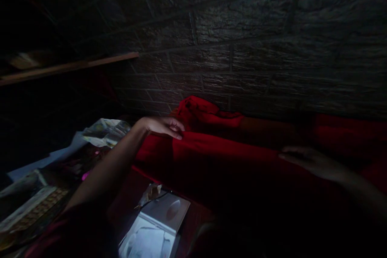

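Note:
A wide red cloth (223,149) stretches between my two hands, its upper edge drawn fairly straight. My left hand (165,125) grips that edge near the cloth's left end, thumb and fingers closed about it. Farther right, my right hand (311,159) pinches the same edge, though it is dim and slightly blurred. Deep shadow swallows the lower part of the cloth. Behind the left hand lies a bunched red garment (199,109) against the wall.
A dark block wall (248,56) rises close behind. A wooden shelf (72,68) juts out at upper left. Below the cloth rests a white and grey box (163,213). Crumpled plastic (105,131) and a woven-looking item (39,209) lie at left.

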`<control>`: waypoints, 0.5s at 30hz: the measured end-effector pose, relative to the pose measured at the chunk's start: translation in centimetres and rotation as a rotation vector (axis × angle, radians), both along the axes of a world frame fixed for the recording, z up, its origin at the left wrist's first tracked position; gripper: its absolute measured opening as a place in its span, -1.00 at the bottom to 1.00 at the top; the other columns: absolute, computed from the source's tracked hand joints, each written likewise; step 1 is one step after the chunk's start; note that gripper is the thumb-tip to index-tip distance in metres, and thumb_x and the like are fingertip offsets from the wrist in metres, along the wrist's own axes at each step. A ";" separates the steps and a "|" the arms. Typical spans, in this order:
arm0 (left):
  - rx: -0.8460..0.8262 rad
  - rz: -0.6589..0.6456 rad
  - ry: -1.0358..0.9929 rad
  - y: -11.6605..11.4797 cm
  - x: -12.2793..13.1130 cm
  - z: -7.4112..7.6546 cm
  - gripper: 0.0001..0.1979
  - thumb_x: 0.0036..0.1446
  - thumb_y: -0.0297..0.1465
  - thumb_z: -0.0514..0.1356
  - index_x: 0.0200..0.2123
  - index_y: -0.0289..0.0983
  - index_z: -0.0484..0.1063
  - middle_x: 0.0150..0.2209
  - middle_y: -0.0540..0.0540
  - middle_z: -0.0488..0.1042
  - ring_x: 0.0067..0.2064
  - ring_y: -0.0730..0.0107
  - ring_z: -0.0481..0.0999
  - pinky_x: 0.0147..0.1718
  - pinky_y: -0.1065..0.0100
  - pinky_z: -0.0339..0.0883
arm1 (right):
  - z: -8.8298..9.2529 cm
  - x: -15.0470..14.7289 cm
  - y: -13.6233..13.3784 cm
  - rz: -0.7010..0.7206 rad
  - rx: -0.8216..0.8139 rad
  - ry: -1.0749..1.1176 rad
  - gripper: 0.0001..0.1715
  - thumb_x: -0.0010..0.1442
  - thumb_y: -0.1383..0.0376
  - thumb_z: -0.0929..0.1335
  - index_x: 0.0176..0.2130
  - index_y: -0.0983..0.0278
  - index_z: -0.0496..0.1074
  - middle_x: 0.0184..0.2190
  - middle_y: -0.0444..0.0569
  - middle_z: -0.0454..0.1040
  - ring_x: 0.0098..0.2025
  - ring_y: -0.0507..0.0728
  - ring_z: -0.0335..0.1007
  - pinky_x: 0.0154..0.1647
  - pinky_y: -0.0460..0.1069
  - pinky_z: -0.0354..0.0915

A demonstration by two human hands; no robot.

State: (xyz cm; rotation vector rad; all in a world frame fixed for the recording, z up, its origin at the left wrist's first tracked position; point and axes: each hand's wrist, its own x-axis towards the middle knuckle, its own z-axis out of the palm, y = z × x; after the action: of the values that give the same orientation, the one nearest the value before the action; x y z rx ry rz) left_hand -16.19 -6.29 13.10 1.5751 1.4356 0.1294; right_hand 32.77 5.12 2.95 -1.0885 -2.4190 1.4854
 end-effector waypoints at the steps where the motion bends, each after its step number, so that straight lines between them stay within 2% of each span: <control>1: -0.011 -0.013 0.020 -0.2 -0.2 0.6 -0.63 -0.02 -0.16 0.39 -0.22 -0.30 0.57 -0.28 -0.06 0.58 -0.24 0.36 0.49 -0.23 0.48 0.31 | 0.0 -0.4 0.0 0.025 0.008 -0.013 -0.42 0.26 -0.17 0.25 -0.11 0.22 0.48 -0.10 -0.01 0.52 -0.03 0.26 0.42 0.02 0.03 0.31; 5: -0.009 -0.064 0.114 -1.1 -0.8 2.8 -0.66 0.02 -0.13 0.36 -0.34 -0.31 0.56 -0.39 -0.01 0.51 -0.32 0.44 0.43 -0.33 0.55 0.27 | -0.1 -1.6 0.3 0.048 0.053 -0.079 -0.38 0.26 -0.18 0.23 -0.08 0.24 0.49 -0.02 0.02 0.50 0.03 0.29 0.39 0.04 0.04 0.32; 7: 0.029 -0.006 0.123 -1.7 -1.3 3.0 -0.63 -0.04 -0.10 0.38 -0.38 -0.31 0.55 -0.42 0.01 0.48 -0.33 0.46 0.41 -0.34 0.57 0.27 | 0.0 -1.6 0.7 0.012 0.070 -0.111 -0.34 0.24 -0.20 0.24 -0.06 0.25 0.49 -0.01 0.04 0.50 0.05 0.30 0.38 0.06 0.05 0.32; 9: 0.104 0.153 0.069 -2.4 -1.8 2.3 -0.56 -0.17 -0.08 0.44 -0.33 -0.30 0.54 -0.39 0.01 0.49 -0.30 0.45 0.43 -0.32 0.57 0.30 | -0.1 -1.2 1.2 -0.018 0.081 -0.136 -0.31 0.22 -0.23 0.23 -0.07 0.26 0.50 -0.03 0.05 0.52 0.04 0.30 0.40 0.08 0.07 0.32; 12: 0.283 0.426 -0.179 -3.6 -2.1 0.2 -0.34 -0.27 -0.02 0.45 -0.12 -0.26 0.49 -0.26 -0.04 0.51 -0.22 0.37 0.47 -0.29 0.52 0.36 | -0.3 -0.6 1.6 -0.055 0.111 -0.144 -0.30 0.16 -0.27 0.25 -0.17 0.25 0.52 -0.09 0.03 0.54 0.01 0.32 0.42 0.08 0.10 0.33; 13: 0.334 0.474 -0.285 -3.9 -2.1 -0.5 -0.29 -0.26 0.00 0.44 -0.07 -0.26 0.46 -0.22 -0.06 0.51 -0.19 0.33 0.49 -0.28 0.50 0.38 | -0.3 -0.4 1.6 -0.065 0.119 -0.141 -0.33 0.16 -0.26 0.26 -0.20 0.23 0.53 -0.08 0.02 0.54 0.01 0.32 0.43 0.09 0.09 0.33; 15: 0.371 0.480 -0.437 -4.3 -1.7 -1.3 -0.27 -0.22 0.02 0.41 -0.02 -0.26 0.43 -0.13 -0.11 0.51 -0.11 0.24 0.50 -0.22 0.45 0.40 | -0.2 -0.2 1.5 -0.090 0.123 -0.135 -0.40 0.19 -0.21 0.27 -0.18 0.20 0.53 -0.04 0.01 0.53 0.05 0.31 0.42 0.12 0.06 0.30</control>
State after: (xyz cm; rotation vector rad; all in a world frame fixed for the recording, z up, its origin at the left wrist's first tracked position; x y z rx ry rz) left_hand -17.85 -10.62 11.80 1.3369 1.4559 1.0091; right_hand 32.61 6.66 2.73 -1.2895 -2.4746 1.2564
